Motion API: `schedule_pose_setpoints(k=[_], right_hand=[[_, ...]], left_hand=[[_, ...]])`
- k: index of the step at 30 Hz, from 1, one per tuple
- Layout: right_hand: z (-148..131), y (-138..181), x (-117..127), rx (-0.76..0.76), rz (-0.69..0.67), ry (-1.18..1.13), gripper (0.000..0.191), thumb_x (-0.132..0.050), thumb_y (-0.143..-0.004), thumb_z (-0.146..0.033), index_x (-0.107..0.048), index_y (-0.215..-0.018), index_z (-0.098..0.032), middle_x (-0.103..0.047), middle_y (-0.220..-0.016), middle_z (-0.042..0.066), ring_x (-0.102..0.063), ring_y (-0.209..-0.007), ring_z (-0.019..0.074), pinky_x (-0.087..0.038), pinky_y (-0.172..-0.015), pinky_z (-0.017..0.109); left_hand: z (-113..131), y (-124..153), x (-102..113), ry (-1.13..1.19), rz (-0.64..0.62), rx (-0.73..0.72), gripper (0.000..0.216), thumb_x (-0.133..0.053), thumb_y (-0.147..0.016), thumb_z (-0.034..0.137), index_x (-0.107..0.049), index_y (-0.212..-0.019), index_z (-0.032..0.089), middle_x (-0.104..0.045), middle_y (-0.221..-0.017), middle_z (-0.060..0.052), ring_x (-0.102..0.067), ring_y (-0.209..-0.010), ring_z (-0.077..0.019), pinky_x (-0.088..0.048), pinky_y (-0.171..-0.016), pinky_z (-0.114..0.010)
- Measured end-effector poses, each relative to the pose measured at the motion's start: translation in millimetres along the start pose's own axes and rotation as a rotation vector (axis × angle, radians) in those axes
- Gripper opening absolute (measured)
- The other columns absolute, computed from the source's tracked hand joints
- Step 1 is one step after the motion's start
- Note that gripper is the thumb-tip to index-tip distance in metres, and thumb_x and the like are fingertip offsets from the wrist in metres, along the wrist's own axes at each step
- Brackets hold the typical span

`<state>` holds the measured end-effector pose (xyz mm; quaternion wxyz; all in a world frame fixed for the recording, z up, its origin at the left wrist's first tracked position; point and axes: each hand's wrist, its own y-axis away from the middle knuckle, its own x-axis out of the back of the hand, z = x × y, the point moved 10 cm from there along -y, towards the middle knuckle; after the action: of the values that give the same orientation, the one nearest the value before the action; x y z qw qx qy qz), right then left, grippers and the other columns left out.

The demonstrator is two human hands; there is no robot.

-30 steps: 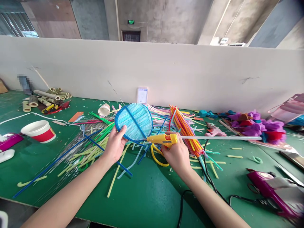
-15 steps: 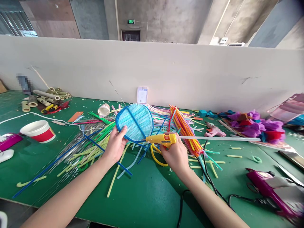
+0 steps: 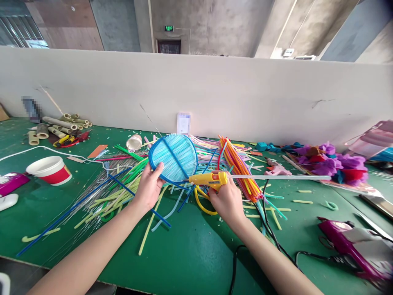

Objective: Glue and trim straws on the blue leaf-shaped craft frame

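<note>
A round light-blue disc (image 3: pixel 181 151) with a dark-blue rim and a dark-blue strip across it is held up by my left hand (image 3: pixel 150 186), thumb on its face and fingers behind. My right hand (image 3: pixel 227 199) is wrapped around a yellow hot glue gun (image 3: pixel 210 179), its nozzle at the lower right rim of the disc. A long whitish glue stick (image 3: pixel 282 177) sticks out of the back of the gun. Beneath and behind lie pale green pipe cleaners (image 3: pixel 115 200) and a bundle of orange ones (image 3: pixel 241 168).
On the left stand a red-and-white paper cup (image 3: pixel 50 170), bamboo pieces (image 3: pixel 66 123) and pliers (image 3: pixel 70 139). To the right are a pink glue gun (image 3: pixel 278 169), purple fluffy pieces (image 3: pixel 333 162) and a magenta device (image 3: pixel 350 241) with black cables. A low partition (image 3: pixel 245 98) borders the green table (image 3: pixel 196 250).
The disc has shifted very slightly left. The glue stick's far end has moved a little left and up; both hands keep their grips.
</note>
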<state>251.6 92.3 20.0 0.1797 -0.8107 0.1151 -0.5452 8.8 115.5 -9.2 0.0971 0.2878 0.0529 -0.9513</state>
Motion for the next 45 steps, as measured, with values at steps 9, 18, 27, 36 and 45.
schedule_pose_setpoints(k=[9, 18, 27, 36, 45], right_hand=[[-2, 0, -1, 0.024, -0.022, -0.033, 0.040, -0.050, -0.081, -0.016, -0.055, -0.121, -0.016, -0.060, -0.120, 0.011, -0.066, -0.092, 0.0260, -0.049, -0.067, 0.032], [4, 0, -1, 0.037, 0.014, 0.060, 0.041, -0.047, -0.082, -0.017, -0.057, -0.122, -0.016, -0.061, -0.119, 0.015, -0.065, -0.099, 0.0285, -0.050, -0.067, 0.032], [4, -1, 3, 0.053, 0.048, 0.035, 0.042, -0.047, -0.080, -0.016, -0.055, -0.122, -0.017, -0.061, -0.118, 0.012, -0.065, -0.091, 0.0244, -0.047, -0.061, 0.030], [9, -2, 1, 0.017, 0.011, 0.073, 0.046, -0.045, -0.081, -0.015, -0.053, -0.126, -0.013, -0.060, -0.122, 0.016, -0.065, -0.095, 0.0288, -0.049, -0.066, 0.035], [7, -2, 5, 0.026, 0.044, 0.055, 0.044, -0.045, -0.080, -0.014, -0.054, -0.123, -0.016, -0.059, -0.121, 0.014, -0.064, -0.093, 0.0263, -0.048, -0.063, 0.032]], left_hand=[[1, 0, -1, -0.012, -0.017, -0.016, 0.045, -0.073, -0.082, 0.026, -0.059, -0.125, 0.024, -0.067, -0.125, -0.008, -0.067, -0.108, -0.0224, -0.055, -0.094, -0.039], [1, -1, 2, -0.012, -0.004, -0.016, 0.045, -0.074, -0.082, 0.025, -0.059, -0.124, 0.025, -0.068, -0.124, -0.007, -0.067, -0.109, -0.0221, -0.054, -0.096, -0.040], [4, -2, 2, -0.021, -0.001, -0.029, 0.041, -0.074, -0.081, 0.025, -0.062, -0.120, 0.025, -0.068, -0.122, -0.007, -0.067, -0.106, -0.0215, -0.056, -0.093, -0.038], [5, -2, 3, -0.018, 0.005, -0.026, 0.040, -0.073, -0.082, 0.024, -0.062, -0.120, 0.024, -0.067, -0.125, -0.007, -0.067, -0.108, -0.0219, -0.057, -0.092, -0.037], [5, -1, 1, -0.022, -0.001, -0.019, 0.042, -0.073, -0.083, 0.024, -0.061, -0.122, 0.025, -0.067, -0.126, -0.007, -0.067, -0.108, -0.0220, -0.058, -0.091, -0.038]])
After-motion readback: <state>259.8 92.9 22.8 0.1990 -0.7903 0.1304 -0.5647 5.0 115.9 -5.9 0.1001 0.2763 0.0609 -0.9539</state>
